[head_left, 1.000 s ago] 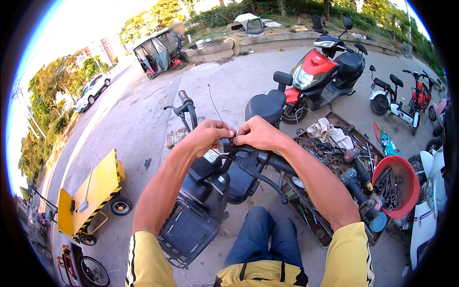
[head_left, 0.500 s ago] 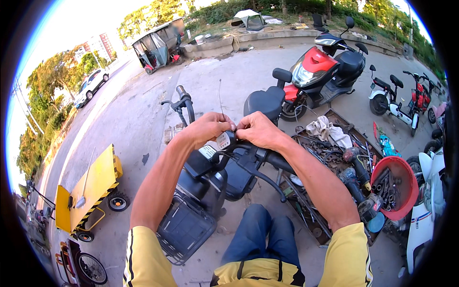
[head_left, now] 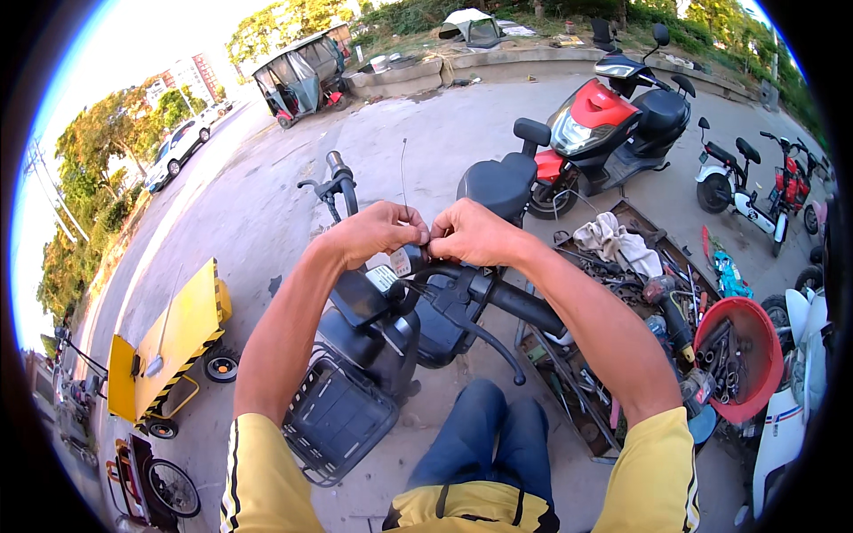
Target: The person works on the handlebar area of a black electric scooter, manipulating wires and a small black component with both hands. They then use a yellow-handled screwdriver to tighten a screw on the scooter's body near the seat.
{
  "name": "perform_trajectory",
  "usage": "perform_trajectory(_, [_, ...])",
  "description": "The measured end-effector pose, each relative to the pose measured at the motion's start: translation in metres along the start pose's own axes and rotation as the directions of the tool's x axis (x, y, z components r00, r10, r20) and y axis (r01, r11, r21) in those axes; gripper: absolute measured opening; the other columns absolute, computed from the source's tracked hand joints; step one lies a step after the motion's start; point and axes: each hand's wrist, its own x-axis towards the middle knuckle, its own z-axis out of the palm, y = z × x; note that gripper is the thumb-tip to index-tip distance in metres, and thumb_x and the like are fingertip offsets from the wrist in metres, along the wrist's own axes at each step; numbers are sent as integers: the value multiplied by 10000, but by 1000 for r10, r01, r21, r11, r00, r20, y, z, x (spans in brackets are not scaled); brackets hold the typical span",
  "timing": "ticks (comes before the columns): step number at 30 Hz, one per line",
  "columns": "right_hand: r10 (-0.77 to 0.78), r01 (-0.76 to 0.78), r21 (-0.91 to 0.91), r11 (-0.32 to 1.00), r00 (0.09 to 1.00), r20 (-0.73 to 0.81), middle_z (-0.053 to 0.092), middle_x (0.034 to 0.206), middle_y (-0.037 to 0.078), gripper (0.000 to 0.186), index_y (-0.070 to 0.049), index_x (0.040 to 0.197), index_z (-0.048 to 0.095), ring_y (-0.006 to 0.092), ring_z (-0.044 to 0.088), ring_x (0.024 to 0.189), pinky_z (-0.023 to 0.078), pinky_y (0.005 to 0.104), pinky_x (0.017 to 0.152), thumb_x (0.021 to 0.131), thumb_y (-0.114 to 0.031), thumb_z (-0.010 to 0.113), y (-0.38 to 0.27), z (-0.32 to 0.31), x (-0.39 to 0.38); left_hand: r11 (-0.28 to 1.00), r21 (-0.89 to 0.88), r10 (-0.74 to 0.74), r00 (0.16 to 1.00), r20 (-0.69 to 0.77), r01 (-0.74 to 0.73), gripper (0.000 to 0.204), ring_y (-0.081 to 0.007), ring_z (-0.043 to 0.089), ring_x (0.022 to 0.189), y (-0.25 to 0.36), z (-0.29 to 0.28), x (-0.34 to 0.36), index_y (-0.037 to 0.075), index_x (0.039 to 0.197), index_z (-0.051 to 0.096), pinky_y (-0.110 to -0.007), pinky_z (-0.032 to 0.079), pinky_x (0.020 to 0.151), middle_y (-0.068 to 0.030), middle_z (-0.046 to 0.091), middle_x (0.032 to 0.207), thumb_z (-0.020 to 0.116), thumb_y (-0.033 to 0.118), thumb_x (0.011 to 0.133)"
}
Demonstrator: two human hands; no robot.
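Both my hands are pinched together above the handlebar (head_left: pixel 524 306) of a dark electric scooter with a black wire basket (head_left: pixel 342 417). From the fingers of my left hand (head_left: pixel 382 231), a thin stiff wire (head_left: pixel 404 173) sticks straight up. My right hand (head_left: pixel 480 234) meets it fingertip to fingertip, its thumb and finger closed; whatever they grip is hidden. Just under the fingertips sits a small dark control box with a pale label (head_left: pixel 402 261). A black brake lever (head_left: pixel 489 338) curves toward me below my right hand.
Right of the scooter lies a metal tray (head_left: pixel 582 426) of tools with a power drill (head_left: pixel 671 315) and a white rag (head_left: pixel 622 244). A red bucket (head_left: pixel 771 355) holds more tools. A red scooter (head_left: pixel 591 115) stands ahead, a yellow cart (head_left: pixel 169 342) to the left.
Both hands have risen slightly, still together, and the wire has shifted up a little with them. The whole view has tilted slightly.
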Motion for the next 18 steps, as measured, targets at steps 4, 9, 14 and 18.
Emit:
perform_trajectory(4, [-93,92,-140,986,996,1,682,684,195,221,39,785,733,235,654,620,526,392,624,830,-177,751,18,-20,15,999,-49,4,1000,10,-3,101,-105,716,858,-14,-6,30,16,1004,661,-214,492,716,-25,717,898,719,58,932])
perform_trajectory(9, [-123,123,-3,992,992,38,683,783,238,203,41,810,679,378,675,723,524,443,673,861,-150,725,32,-61,44,993,-116,-24,999,26,27,109,-87,687,850,18,-22,63,15,1022,638,-231,486,717,-83,759,922,703,95,986])
perform_trajectory(14, [-91,90,108,990,996,-1,672,832,167,112,33,841,657,279,653,709,519,389,664,870,-58,715,33,-86,75,957,-265,-125,992,-6,119,93,-94,716,857,39,-44,84,31,1016,634,-219,497,720,-67,761,922,715,71,994])
perform_trajectory(18, [-46,48,129,991,999,-16,666,878,120,89,26,897,651,241,662,721,530,364,671,868,-16,725,11,-108,91,920,-329,-205,977,58,213,69,-89,709,858,71,-73,97,-8,1015,624,-228,535,751,-92,768,935,677,36,1015])
